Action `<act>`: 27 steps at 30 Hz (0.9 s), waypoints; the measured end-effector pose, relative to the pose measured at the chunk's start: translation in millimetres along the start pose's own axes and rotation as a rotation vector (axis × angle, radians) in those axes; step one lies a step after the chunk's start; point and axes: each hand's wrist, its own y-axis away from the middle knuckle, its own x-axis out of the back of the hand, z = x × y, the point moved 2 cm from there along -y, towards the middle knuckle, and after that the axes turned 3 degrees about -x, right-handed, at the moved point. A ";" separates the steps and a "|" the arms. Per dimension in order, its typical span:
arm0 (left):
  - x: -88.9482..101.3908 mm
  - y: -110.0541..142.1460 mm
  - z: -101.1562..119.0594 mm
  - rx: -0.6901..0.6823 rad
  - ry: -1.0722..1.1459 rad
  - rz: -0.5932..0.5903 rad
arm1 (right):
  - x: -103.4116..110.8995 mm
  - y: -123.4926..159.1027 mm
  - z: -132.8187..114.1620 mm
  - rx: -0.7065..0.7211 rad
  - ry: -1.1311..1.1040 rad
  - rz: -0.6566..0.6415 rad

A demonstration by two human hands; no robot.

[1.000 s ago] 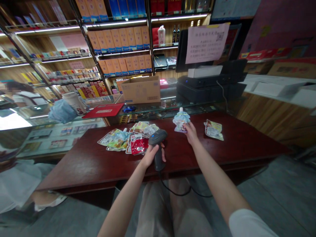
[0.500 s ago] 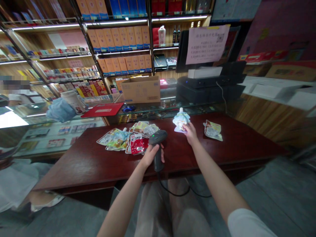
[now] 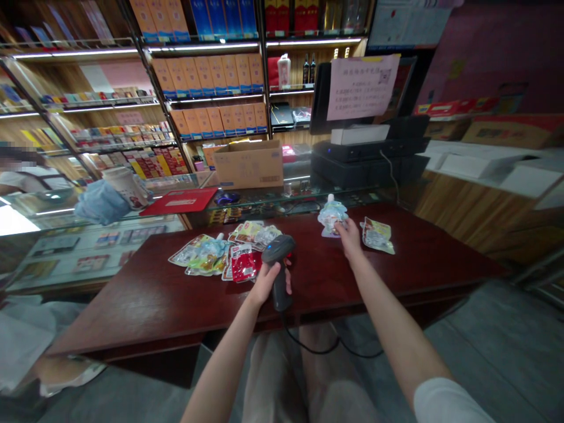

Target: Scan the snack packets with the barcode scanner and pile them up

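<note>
Rightward and farther out is where the right hand [image 3: 351, 236] is now sitting compared with a second ago, carrying the pale blue spouted pouch [image 3: 331, 215] away from the scanner's nose and toward the two-tone packet [image 3: 377, 235] lying at the right. Scanner itself is barely shifting between frames.

Dark red surface [image 3: 154, 299] is filling the middle of the view, glass display cases running behind it, lit shelves of boxed goods beyond those. Cardboard box [image 3: 249, 164] is sitting on the glass top; black register unit [image 3: 368, 158] with a paper notice taped above is standing to its right. Another person's sleeve is showing at far left, well apart.

Heap of snack packets [image 3: 220, 254] is lying left of centre on the surface, a red one at its near edge, just beside the scanner head.

Left hand [image 3: 267, 281] is wrapping its fingers around the grip of the black barcode scanner [image 3: 278, 258], head pointing forward, cable trailing down off the near edge.

Right fingers are pinching the pouch at its lower edge; pouch is standing upright, spout up, base at or just above the surface, near the lone packet, not touching it as far as I can tell. Judging by the drift, the pouch is heading for the right-hand side, apart from the heap.
</note>
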 end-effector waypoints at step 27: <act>16.4 33.3 1.1 -0.074 0.111 0.030 | 129.3 -27.7 -19.8 0.003 0.930 0.461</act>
